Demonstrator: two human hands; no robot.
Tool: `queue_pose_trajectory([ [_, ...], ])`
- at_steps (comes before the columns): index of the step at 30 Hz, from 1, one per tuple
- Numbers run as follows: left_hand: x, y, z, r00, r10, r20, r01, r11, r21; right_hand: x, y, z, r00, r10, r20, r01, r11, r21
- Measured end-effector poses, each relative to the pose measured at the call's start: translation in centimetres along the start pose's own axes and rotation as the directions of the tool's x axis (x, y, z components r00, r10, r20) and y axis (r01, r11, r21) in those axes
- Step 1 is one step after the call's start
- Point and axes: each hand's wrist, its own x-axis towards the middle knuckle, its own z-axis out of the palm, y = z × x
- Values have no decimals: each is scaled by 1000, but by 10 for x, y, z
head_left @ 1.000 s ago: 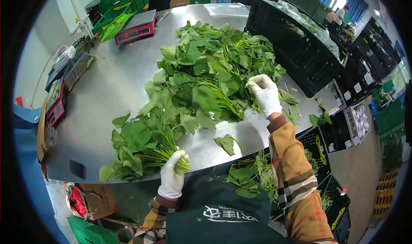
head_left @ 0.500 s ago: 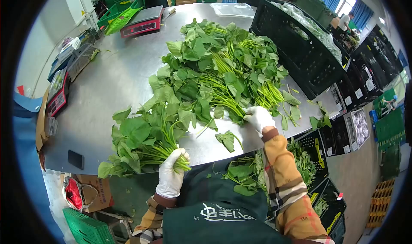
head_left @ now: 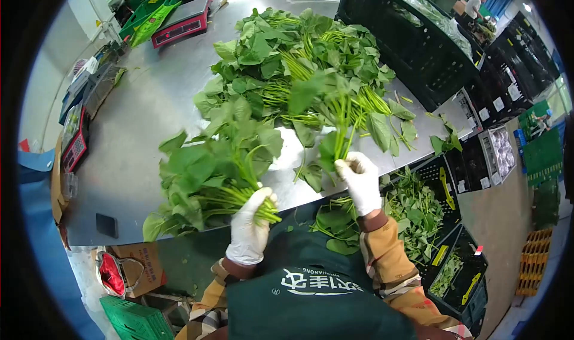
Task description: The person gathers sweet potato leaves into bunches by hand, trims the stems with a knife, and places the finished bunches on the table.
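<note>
White gloves cover both hands. My left hand (head_left: 251,223) is closed round the stems of a thick bunch of leafy greens (head_left: 200,175), whose leaves spread to the left over the table's near edge. My right hand (head_left: 360,181) pinches the lower ends of a few leafy stems (head_left: 342,127), held upright in front of the pile. A large heap of the same greens (head_left: 287,71) covers the middle of the metal table (head_left: 143,113), many stems pointing toward me. One loose leaf (head_left: 312,176) lies at the near edge between my hands.
Red scales (head_left: 180,29) stand at the back left and far left. A dark crate (head_left: 412,44) with plastic bags sits at the back right. Crates of greens (head_left: 415,214) stand below on my right. A phone-like dark slab (head_left: 107,225) lies near the left edge.
My right hand has drawn a few stems out of the heap, toward me and upward. My left hand, still round its bunch, has shifted slightly right and up. The camera view has tilted a little.
</note>
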Motion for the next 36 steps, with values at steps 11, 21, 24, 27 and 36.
queue_pose_trajectory([
  [11,-1,-26,-1,992,-124,1,124,991,40,-41,-40,48,841,-358,405,509,777,-370],
  [21,7,-25,2,954,-235,187,273,937,-219,-42,-51,43,882,-289,371,351,930,-108],
  [24,11,-22,-1,926,-257,276,313,932,-185,-44,-46,40,842,-108,528,309,899,-310],
  [27,10,-20,8,934,-268,236,311,935,-169,-48,-44,45,858,-256,444,417,853,-315],
  [36,18,-21,15,950,-245,193,294,910,-293,-45,-46,55,818,-469,333,572,723,-388],
])
